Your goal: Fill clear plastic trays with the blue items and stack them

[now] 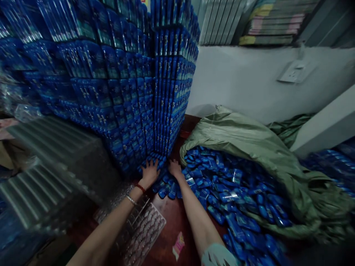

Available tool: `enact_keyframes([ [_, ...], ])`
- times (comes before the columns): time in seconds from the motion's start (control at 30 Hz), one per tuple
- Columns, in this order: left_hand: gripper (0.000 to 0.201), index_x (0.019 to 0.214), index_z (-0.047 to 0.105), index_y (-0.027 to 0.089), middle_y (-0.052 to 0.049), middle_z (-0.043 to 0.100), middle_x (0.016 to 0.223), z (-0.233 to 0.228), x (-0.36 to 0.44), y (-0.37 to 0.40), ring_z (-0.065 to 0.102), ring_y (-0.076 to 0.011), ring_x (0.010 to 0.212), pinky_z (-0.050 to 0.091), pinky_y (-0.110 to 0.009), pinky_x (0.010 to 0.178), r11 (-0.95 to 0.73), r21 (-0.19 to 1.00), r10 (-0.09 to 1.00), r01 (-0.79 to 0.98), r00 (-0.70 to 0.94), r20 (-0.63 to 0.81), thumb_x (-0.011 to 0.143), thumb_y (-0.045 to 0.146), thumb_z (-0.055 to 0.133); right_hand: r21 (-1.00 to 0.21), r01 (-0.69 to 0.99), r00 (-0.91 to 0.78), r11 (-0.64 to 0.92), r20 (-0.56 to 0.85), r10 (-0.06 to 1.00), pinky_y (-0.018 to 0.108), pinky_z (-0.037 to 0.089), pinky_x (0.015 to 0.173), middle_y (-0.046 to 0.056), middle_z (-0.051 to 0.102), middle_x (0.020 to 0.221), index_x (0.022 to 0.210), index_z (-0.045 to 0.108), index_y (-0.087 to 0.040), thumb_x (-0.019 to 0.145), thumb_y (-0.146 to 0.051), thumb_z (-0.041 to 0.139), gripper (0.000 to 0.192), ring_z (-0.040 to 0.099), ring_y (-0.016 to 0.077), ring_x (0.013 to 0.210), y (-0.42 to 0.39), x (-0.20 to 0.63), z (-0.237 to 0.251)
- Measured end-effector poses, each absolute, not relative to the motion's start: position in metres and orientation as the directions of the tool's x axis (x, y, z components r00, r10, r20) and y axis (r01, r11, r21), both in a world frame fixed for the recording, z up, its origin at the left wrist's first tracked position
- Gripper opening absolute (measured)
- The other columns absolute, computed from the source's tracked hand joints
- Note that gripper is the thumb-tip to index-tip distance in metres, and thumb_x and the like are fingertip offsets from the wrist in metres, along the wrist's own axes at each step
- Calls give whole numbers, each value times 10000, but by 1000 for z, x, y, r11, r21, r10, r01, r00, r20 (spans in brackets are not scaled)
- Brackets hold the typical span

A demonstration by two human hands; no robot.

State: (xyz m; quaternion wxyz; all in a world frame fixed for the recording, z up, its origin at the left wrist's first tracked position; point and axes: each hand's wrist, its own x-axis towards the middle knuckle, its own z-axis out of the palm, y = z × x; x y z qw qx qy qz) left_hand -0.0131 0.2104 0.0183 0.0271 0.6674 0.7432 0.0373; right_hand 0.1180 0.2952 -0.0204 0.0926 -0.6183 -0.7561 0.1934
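Note:
My left hand (150,172) lies with fingers spread on a low row of blue packs (156,159) at the foot of a tall stack. It wears a red beaded bracelet and a silver bangle at the wrist. Just to the right, my right hand (174,168) touches the right end of the same row, its short-looking fingers slightly apart. Neither hand is visibly wrapped around a pack. More loose blue packs (168,188) lie on the floor below and between the hands. What the packs contain is too dark to make out.
Tall stacks of blue packs (111,74) rise ahead and left. A green woven sack (235,127) spills loose blue packs (222,184) at right. Clear plastic trays (146,229) and a pink wrapper (179,245) lie on the red floor. Stacked grey trays (61,155) stand left.

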Motion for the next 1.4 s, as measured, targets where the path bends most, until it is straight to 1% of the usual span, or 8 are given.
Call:
enact_keyframes([
  [0.23,523,1400,346,192,-177,359,1430,23,-13,211,304,-422,1289,368,-642,911,75,88,997,993,-76,13,896,322,392,-250,918,-343,309,-104,934,535,196,1030,214,502,1285,1189,581,-132,853,-170,451,362,390,327,1250,246,142,-11],
  [0.47,514,1397,352,182,-179,353,1433,27,-15,211,311,-430,1277,378,-646,903,43,81,999,996,-43,-7,902,319,358,-293,849,-462,440,-8,887,513,161,1074,135,536,1257,1204,540,-188,866,-461,473,440,390,278,1244,195,107,-20],
  [0.67,532,1416,313,181,-193,325,1447,18,-10,210,284,-436,1296,344,-667,911,11,31,1000,999,-12,22,900,311,336,-324,827,-472,460,48,880,475,122,1107,103,545,1209,1194,533,-195,858,-390,511,389,402,236,1229,173,129,-27],
  [0.87,576,1431,248,72,-244,252,1467,6,-5,214,220,-449,1328,194,-662,1005,-45,-15,998,999,46,47,902,274,353,-344,750,-528,565,203,824,461,173,1098,94,549,1225,1148,579,-200,892,-273,476,286,375,227,1255,126,170,-22],
  [1.0,608,1436,244,117,-213,246,1479,14,-11,218,198,-434,1341,180,-642,1017,-123,-5,992,992,123,-12,877,279,419,-521,767,-268,374,269,925,365,394,896,63,643,960,978,648,-206,922,-237,402,254,542,192,962,74,206,-27],
  [1.13,608,1438,227,109,-207,268,1466,22,-3,208,206,-395,1341,173,-592,1031,-197,-24,980,980,198,20,864,223,395,-608,755,-90,246,275,957,332,418,817,56,654,917,967,651,-207,904,-206,399,260,554,193,899,36,240,-33],
  [1.27,417,1152,598,84,-205,555,1191,14,12,188,432,-309,1171,286,-445,979,-365,-24,926,931,360,-112,819,89,346,-549,824,-12,137,224,975,351,420,844,78,617,1006,1074,615,-202,894,-171,391,288,532,215,956,22,257,-39],
  [1.4,322,933,683,94,-203,615,1067,8,16,179,459,-307,1113,282,-430,969,-447,-26,874,894,430,-227,754,59,417,-385,923,38,14,128,991,366,434,797,119,539,1088,1184,560,-198,882,-196,450,322,512,244,971,23,261,-43],
])
